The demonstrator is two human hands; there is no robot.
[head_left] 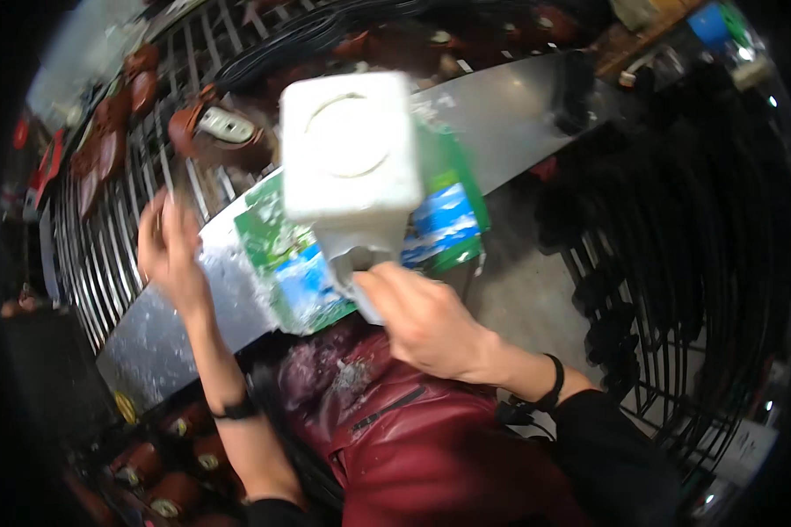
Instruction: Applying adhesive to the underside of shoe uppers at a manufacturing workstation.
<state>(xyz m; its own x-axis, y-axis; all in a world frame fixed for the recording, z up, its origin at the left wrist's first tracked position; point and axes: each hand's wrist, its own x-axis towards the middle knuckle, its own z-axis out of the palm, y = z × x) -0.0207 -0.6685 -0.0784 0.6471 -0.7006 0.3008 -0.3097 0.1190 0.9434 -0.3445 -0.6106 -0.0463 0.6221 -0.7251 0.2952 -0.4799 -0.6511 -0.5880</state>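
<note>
In the head view the right hand point(431, 321) is closed round the lower end of a white square container point(351, 154), lifted and tipped above a green-and-blue printed pack point(303, 263) that lies on a long grey metal desk point(518, 114). The left hand point(169, 250) hangs spread and empty over the desk's near edge beside the pack, blurred. Judging by the white specks on the desk and on the dark red leather piece point(413, 439) below, some sprinkling seems done; how much remains I cannot tell.
</note>
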